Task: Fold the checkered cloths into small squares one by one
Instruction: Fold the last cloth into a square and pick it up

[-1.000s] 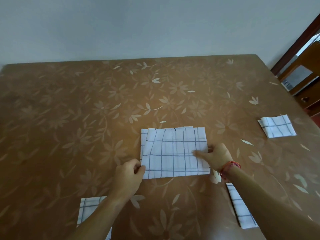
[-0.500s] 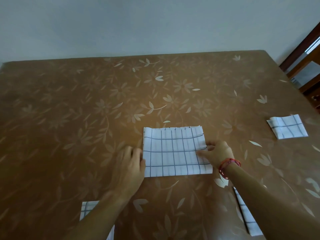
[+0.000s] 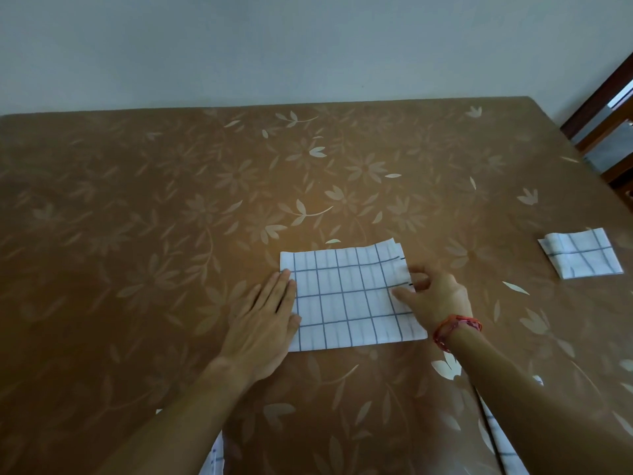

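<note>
Working the feed from here, I am seeing the left fingers (image 3: pixel 282 287) lying straight and pressed together, their tips resting on the left edge of the checkered cloth (image 3: pixel 346 296). The left hand (image 3: pixel 263 320) is lying flat, palm down, mostly on the brown flowered table (image 3: pixel 137 234) just beside that edge. Its forearm is running down toward the lower left of the frame.

The right thumb (image 3: pixel 399 295) is pointing left and lying on top of the cloth near its right edge. The right fingers (image 3: pixel 419 274) are curling at that same edge; I cannot tell whether they are pinching a layer or only touching it. The right hand (image 3: pixel 436 298) is sitting knuckles up over the cloth's right side. A red bracelet (image 3: pixel 457 329) is circling the wrist, and the forearm is stretching to the lower right corner.

The cloth is lying flat as a doubled rectangle slightly below and right of the frame's centre, with layered edges showing at its upper right corner.

I am counting two hands, one bracelet and four checkered pieces. One is the rectangle between the hands. One is a small folded square (image 3: pixel 579 253) lying near the right edge of the frame, well apart from the hands. Two are showing only partly at the bottom edge: a bottom-left strip (image 3: pixel 213 457) beside the left forearm and a bottom-right strip (image 3: pixel 505 461) partly under the right forearm.
</note>
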The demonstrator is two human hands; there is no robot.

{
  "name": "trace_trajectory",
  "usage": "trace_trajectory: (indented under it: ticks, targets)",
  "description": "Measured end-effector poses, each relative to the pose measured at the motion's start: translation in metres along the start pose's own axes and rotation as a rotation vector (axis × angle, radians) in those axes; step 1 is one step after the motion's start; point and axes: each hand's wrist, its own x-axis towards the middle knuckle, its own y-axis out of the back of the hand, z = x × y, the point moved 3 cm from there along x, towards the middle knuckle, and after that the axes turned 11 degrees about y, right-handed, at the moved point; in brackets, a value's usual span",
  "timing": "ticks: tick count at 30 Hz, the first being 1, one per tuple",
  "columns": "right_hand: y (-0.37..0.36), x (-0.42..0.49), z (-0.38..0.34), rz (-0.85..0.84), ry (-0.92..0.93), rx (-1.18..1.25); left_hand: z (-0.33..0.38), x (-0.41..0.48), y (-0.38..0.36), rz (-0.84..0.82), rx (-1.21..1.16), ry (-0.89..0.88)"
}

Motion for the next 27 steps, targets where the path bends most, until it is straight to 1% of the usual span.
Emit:
trace_trajectory:
  ticks: [2,4,5,7,9,10,13,16,18,22,27]
  targets:
    - [-0.001,-0.005,-0.007,0.062,0.108,-0.189,0.000,-0.001,-0.001,-0.003,-0.003,0.000]
    - [-0.012,-0.017,-0.018,0.147,0.354,-0.339,0.000,-0.002,-0.002,-0.005,-0.009,-0.005]
    - [-0.022,-0.025,-0.026,0.150,0.483,-0.372,0.000,-0.002,-0.002,-0.004,-0.011,-0.008]
    - [-0.052,-0.043,-0.044,0.062,0.655,-0.404,0.001,-0.002,-0.003,-0.002,-0.016,-0.010]
    - [-0.085,-0.061,-0.058,-0.028,0.751,-0.456,0.001,-0.003,-0.003,-0.003,-0.028,-0.002]
    - [-0.099,-0.069,-0.062,-0.038,0.785,-0.494,0.001,-0.004,-0.004,-0.008,-0.036,0.001]
    - [-0.126,-0.081,-0.060,-0.063,0.775,-0.519,0.002,-0.008,-0.005,-0.010,-0.028,-0.032]
    - [-0.135,-0.084,-0.052,-0.079,0.733,-0.550,0.004,-0.009,-0.005,-0.028,-0.075,-0.038]
    - [-0.137,-0.084,-0.050,-0.096,0.724,-0.568,0.004,-0.005,-0.004,-0.011,-0.084,-0.032]
    - [-0.137,-0.084,-0.052,-0.098,0.756,-0.591,-0.003,0.011,0.000,0.010,-0.028,-0.005]
    - [-0.137,-0.084,-0.055,-0.096,0.765,-0.575,-0.008,0.015,-0.002,-0.007,0.026,-0.018]
